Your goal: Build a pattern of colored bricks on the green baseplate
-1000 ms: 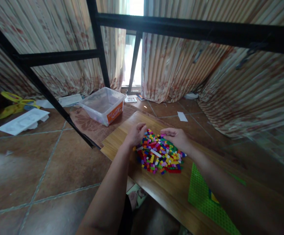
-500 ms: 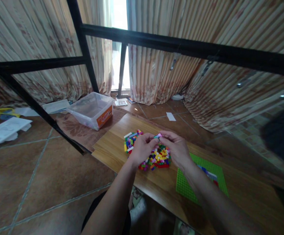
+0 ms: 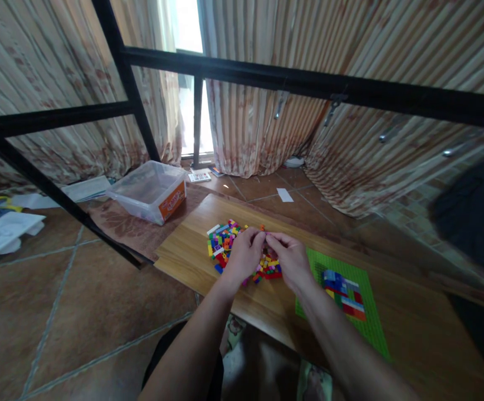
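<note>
My left hand [image 3: 247, 253] and my right hand [image 3: 287, 253] meet fingertip to fingertip over a pile of colourful toy bricks [image 3: 221, 245]. Both are closed in a pinch around small toy bricks, which the fingers now almost wholly cover. Part of the pile lies behind the hands and wrists. To the right, a green baseplate [image 3: 371, 317] rests on the wooden table, partly under my right forearm. On it stands a built block of bricks [image 3: 346, 295] in blue, white, red, yellow and green.
The wooden table [image 3: 183, 250] has a clear plastic bin [image 3: 150, 192] with an orange label beyond its left end. A black metal frame [image 3: 242, 72] crosses in front of the curtains [image 3: 250, 128]. A white paper [image 3: 284, 195] and a white moulded tray [image 3: 5, 236] lie on the floor.
My hands have drawn closer together, and the pink and teal bricks between my fingertips have become hidden. My right forearm now uncovers more of the built block. The view has shifted slightly.
</note>
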Demonstrator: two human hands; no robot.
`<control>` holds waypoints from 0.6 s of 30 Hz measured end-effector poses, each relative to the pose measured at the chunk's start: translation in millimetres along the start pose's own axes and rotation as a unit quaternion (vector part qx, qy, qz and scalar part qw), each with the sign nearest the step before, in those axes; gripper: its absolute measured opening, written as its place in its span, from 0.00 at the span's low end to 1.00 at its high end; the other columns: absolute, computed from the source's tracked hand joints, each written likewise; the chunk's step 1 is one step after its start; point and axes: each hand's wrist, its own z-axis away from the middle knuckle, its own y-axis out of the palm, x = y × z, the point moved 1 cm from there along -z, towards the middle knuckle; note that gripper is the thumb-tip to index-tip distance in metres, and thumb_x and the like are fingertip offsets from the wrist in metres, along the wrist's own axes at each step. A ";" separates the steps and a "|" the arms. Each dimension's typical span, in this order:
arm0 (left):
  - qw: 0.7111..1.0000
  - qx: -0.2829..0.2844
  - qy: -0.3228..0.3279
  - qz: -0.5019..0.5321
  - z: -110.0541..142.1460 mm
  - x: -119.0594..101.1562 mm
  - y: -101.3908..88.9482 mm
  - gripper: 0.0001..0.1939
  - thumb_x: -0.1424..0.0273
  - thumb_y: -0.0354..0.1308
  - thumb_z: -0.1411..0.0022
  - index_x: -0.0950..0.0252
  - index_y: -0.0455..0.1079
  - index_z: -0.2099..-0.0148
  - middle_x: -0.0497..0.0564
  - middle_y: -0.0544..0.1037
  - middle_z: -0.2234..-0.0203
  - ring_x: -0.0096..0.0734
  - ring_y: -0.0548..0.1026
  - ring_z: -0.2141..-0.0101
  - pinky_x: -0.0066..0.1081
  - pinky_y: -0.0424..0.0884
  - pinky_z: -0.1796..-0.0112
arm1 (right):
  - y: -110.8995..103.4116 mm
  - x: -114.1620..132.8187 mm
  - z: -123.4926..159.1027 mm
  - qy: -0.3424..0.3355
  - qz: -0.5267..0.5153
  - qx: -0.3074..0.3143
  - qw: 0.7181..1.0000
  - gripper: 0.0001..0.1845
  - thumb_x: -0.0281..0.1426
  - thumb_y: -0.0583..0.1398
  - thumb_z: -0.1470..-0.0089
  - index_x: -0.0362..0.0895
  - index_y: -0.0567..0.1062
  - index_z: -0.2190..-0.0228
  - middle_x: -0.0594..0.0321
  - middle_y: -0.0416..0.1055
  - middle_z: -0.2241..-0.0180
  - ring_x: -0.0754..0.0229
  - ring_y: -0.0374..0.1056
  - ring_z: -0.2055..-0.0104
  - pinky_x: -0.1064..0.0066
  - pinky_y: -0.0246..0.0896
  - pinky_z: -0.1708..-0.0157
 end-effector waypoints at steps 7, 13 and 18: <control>0.994 0.046 -0.052 0.085 -6.1 8.9 2.9 0.14 0.67 0.50 0.38 0.66 0.64 0.75 0.41 0.62 0.86 0.20 0.59 0.83 0.23 0.57 0.78 | -3.6 -8.4 0.7 0.063 -0.055 0.010 0.996 0.15 0.41 0.70 0.66 0.43 0.79 0.76 0.67 0.70 0.81 0.67 0.60 0.79 0.73 0.54 0.78; 0.990 0.027 -0.125 0.062 -6.9 17.4 1.6 0.14 0.70 0.48 0.37 0.65 0.63 0.75 0.43 0.66 0.85 0.21 0.64 0.85 0.22 0.59 0.81 | -17.4 -22.3 -8.4 -0.059 0.340 -0.009 0.939 0.09 0.33 0.61 0.54 0.45 0.81 0.73 0.59 0.78 0.74 0.55 0.72 0.70 0.66 0.62 0.68; 0.989 0.027 -0.136 0.042 -7.5 18.4 -0.3 0.12 0.74 0.48 0.38 0.66 0.65 0.75 0.44 0.68 0.84 0.21 0.67 0.83 0.22 0.62 0.81 | -16.4 -18.5 -4.7 -0.119 0.463 -0.009 0.878 0.14 0.33 0.56 0.48 0.46 0.82 0.67 0.56 0.79 0.68 0.54 0.73 0.66 0.64 0.63 0.64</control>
